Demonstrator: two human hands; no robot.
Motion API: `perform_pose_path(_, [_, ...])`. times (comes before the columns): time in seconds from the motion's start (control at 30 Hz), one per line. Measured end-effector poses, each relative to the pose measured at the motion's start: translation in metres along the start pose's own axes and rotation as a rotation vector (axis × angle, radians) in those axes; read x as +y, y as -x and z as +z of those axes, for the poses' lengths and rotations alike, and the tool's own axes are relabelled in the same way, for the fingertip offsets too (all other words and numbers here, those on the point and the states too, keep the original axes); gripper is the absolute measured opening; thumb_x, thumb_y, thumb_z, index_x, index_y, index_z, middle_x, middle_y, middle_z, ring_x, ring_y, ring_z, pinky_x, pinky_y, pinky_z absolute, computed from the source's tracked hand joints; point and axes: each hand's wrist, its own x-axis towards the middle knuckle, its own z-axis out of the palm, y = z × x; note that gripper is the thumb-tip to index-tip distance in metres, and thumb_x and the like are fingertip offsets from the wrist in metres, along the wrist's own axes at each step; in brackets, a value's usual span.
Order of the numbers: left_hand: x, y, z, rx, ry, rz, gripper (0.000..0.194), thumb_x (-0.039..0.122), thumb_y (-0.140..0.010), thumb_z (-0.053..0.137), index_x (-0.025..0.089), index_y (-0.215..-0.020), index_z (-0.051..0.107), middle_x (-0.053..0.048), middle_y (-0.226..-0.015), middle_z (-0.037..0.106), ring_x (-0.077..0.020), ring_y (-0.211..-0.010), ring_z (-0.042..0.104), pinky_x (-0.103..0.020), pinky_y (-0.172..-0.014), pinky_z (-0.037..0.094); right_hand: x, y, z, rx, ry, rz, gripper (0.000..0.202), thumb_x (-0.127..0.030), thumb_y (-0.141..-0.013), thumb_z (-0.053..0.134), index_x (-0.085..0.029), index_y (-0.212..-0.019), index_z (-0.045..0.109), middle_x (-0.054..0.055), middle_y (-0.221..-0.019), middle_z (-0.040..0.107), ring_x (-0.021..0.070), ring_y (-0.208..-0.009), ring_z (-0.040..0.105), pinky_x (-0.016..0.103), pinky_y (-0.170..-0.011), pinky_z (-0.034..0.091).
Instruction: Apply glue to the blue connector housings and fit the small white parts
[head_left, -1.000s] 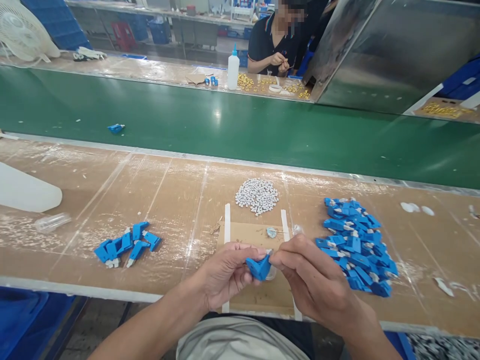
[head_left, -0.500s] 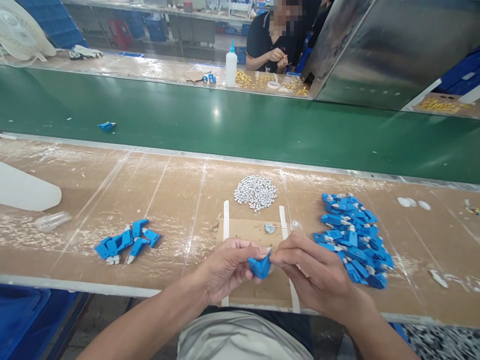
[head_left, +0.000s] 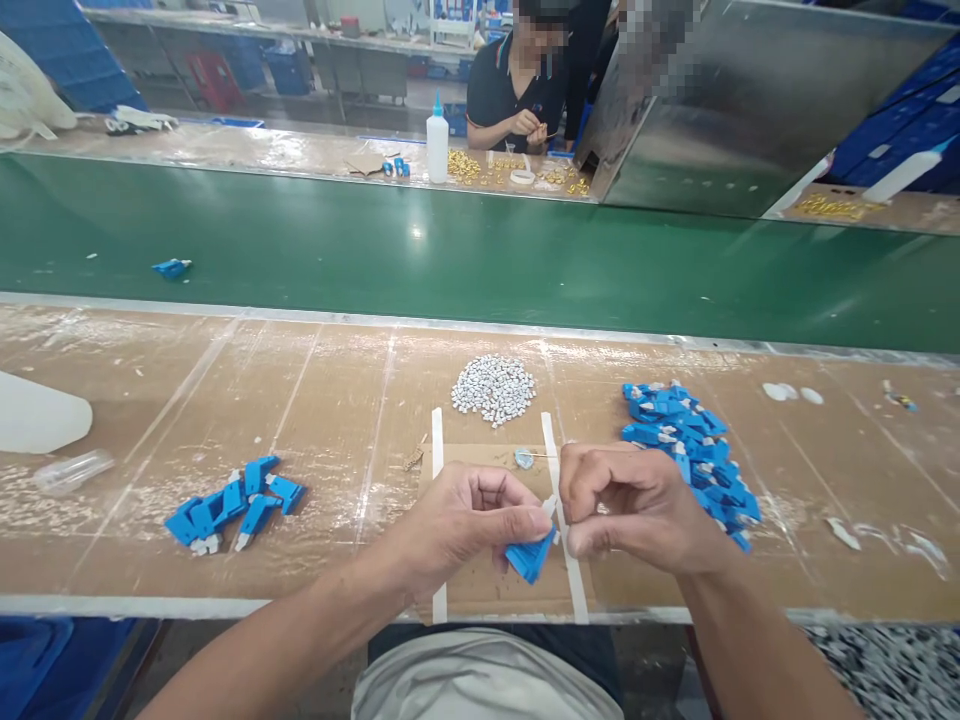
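Observation:
A blue piece with a white tip [head_left: 531, 556] is pinched between the thumb and fingers of my left hand [head_left: 480, 515], over a cardboard sheet [head_left: 495, 595] edged by two white tape strips. Just right of the piece is my right hand [head_left: 630, 505], its thumb and fingers pinched close together; anything between them is too small to make out. Beyond my hands sits a pile of small white pieces [head_left: 493, 390]. A pale blue blob with a thin stick [head_left: 524, 458] lies on the cardboard.
Many blue pieces [head_left: 686, 440] are heaped at the right, partly behind my right hand. Several more [head_left: 259, 512] lie at the left, near a clear tube [head_left: 73, 472]. A green belt [head_left: 360, 240] crosses beyond; a person [head_left: 517, 90] works behind it.
The view has shifted slightly right. The blue piece is tilted differently in my left hand. My right hand has turned, with its fingers now more curled and slightly apart from the piece.

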Motion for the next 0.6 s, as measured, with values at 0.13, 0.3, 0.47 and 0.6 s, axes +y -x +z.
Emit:
perform_pose_path(0.13, [0.002, -0.005, 0.002, 0.011, -0.041, -0.006, 0.032, 0.042, -0.075, 0.081, 0.013, -0.075, 0.069, -0.003, -0.063, 0.067, -0.0090, -0.052, 0.057, -0.019, -0.049, 0.041, 0.003, 0.000, -0.001, 0.008, 0.058, -0.009, 0.020, -0.029, -0.079, 0.083, -0.020, -0.072, 0.066, -0.001, -0.065, 0.059, 0.0140, -0.057, 0.057, 0.027, -0.051, 0.044])
perform_pose_path(0.3, [0.009, -0.007, 0.008, 0.027, -0.107, -0.032, 0.033, 0.045, -0.075, 0.079, 0.013, -0.073, 0.068, -0.004, -0.063, 0.067, -0.0095, -0.053, 0.057, -0.018, -0.049, 0.040, 0.006, 0.003, -0.005, 0.071, 0.240, -0.105, 0.019, -0.029, -0.085, 0.078, -0.021, -0.078, 0.063, 0.000, -0.069, 0.061, 0.0143, -0.061, 0.056, 0.028, -0.057, 0.042])
perform_pose_path(0.47, [0.050, -0.046, -0.007, 0.040, -0.385, 0.051, 0.029, 0.044, -0.080, 0.074, 0.015, -0.077, 0.070, -0.006, -0.067, 0.071, -0.0125, -0.056, 0.062, -0.023, -0.054, 0.047, 0.012, 0.021, -0.009, 0.285, 0.288, -0.080, 0.022, -0.032, -0.087, 0.075, -0.022, -0.078, 0.058, -0.003, -0.065, 0.055, 0.0133, -0.058, 0.049, 0.027, -0.054, 0.036])
perform_pose_path(0.6, [0.126, -0.113, -0.052, 0.630, -1.093, 0.217, 0.024, 0.036, -0.090, 0.064, 0.015, -0.088, 0.074, -0.008, -0.081, 0.076, -0.0174, -0.072, 0.069, -0.030, -0.069, 0.053, 0.008, 0.048, -0.006, 0.404, 0.273, 0.029, 0.021, -0.030, -0.094, 0.066, -0.022, -0.076, 0.058, -0.003, -0.065, 0.054, 0.0139, -0.059, 0.050, 0.027, -0.055, 0.037])
